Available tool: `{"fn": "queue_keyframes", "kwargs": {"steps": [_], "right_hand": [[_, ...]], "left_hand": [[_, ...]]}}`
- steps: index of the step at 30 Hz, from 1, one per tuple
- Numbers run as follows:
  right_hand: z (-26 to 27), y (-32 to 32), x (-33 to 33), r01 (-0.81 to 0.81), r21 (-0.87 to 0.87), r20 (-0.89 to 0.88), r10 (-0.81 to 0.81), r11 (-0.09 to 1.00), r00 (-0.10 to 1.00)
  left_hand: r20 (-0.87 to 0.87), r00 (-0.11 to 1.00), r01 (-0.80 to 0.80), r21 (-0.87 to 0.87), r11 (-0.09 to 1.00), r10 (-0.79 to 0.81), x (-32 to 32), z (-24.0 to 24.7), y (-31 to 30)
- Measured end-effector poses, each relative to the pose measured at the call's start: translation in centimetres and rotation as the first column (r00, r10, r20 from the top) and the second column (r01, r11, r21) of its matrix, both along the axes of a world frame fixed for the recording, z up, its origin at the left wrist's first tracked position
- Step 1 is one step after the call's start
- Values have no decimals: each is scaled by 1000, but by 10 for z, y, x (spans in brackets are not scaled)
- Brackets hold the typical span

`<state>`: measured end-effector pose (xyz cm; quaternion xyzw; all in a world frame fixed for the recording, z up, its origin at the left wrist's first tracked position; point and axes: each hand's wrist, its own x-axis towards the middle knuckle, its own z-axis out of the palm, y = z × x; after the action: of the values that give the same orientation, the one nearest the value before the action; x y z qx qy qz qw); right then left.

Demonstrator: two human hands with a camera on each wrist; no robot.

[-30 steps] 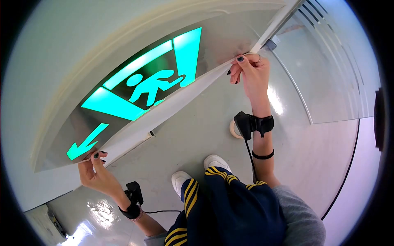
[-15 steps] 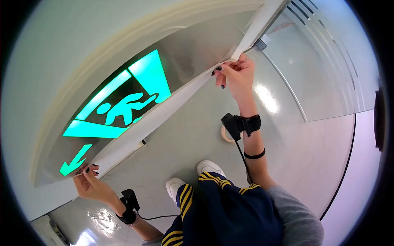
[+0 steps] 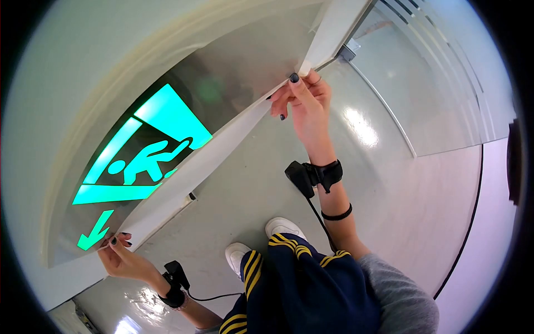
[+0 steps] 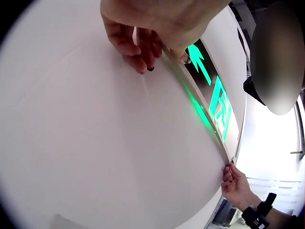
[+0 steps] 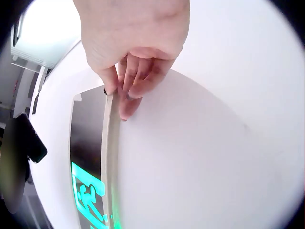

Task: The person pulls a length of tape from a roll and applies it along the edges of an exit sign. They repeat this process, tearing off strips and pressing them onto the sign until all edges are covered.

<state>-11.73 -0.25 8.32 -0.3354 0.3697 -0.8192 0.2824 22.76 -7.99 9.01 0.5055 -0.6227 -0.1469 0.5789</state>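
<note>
A long exit sign (image 3: 222, 83) lies along the white wall, its silver-grey face bearing a glowing green running figure (image 3: 146, 162) and a green arrow (image 3: 95, 231). My left hand (image 3: 127, 263) pinches the lower edge near the arrow end, thumb on the face. Near the opposite end, my right hand (image 3: 307, 114) grips the same edge between thumb and fingers. In the left wrist view, the left fingers hang below the edge beside the wall (image 4: 105, 124). The right wrist view shows the thumb at the front of the sign's rim (image 5: 108, 148), fingers curled beneath it.
A glass panel (image 3: 423, 106) with striped markings stands to the right, a metal fitting (image 3: 348, 53) near its corner. The glossy grey floor (image 3: 245, 178) lies below, with my white shoes (image 3: 283, 225) on it. Thin cables run from both wrist cameras (image 3: 300, 179).
In the head view the sign has slid left and downward, and my right hand has shifted left. The left hand sits slightly lower. Both hands keep hold of the edge.
</note>
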Motion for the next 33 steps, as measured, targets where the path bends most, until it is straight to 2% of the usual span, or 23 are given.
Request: {"fn": "queue_keyframes", "kwargs": {"steps": [6, 8, 12, 14, 18, 20, 21, 23, 24, 26, 27, 29, 33], "right_hand": [[-2, 4, 4, 171, -17, -117, -171, 985, 978], [-2, 5, 9, 429, -17, -158, -426, 903, 891], [-19, -2, 8, 417, -146, -168, -438, 897, 883], [-21, -10, 12, 457, -157, -23, -466, 875, 884], [-10, -20, 37, 543, -156, 67, -539, 825, 839], [-6, -28, 49, 710, -214, 54, -718, 671, 694], [-11, -31, 50, 710, -213, 53, -717, 672, 695], [-12, -35, 55, 850, -151, -109, -863, 505, 494], [-13, -35, 56, 850, -151, -108, -863, 505, 494], [-15, -35, 59, 894, -128, -299, -877, 429, 377], [-17, -33, 60, 897, -127, -297, -879, 424, 373], [-24, -30, 63, 856, -231, -535, -795, 463, 286], [-24, -28, 67, 829, -253, -571, -768, 499, 288]], "left_hand": [[10, 1000, 14, -11, 1000, -14, -2, 4, 1], [4, 1000, 11, -23, 1000, -11, -2, 3, -1], [-9, 1000, 17, -23, 1000, -17, 3, -3, -1], [-11, 1000, 9, -27, 1000, -9, 1, -3, -1], [-3, 1000, -11, -37, 999, 11, 1, -1, 0], [-8, 1000, -6, -42, 999, 6, 3, -2, -1], [-12, 1000, -2, -46, 999, 2, 2, -7, -2], [-13, 1000, -11, -52, 999, 10, 3, -8, -3], [-13, 1000, -19, -58, 998, 19, 1, -8, -2], [-1, 999, -32, -69, 997, 32, 1, -7, -2], [9, 999, -46, -80, 996, 47, 0, -6, -2], [5, 999, -52, -79, 996, 53, -1, -7, -3], [-49, 998, -50, -73, 996, 47, -2, -8, -4]]}}
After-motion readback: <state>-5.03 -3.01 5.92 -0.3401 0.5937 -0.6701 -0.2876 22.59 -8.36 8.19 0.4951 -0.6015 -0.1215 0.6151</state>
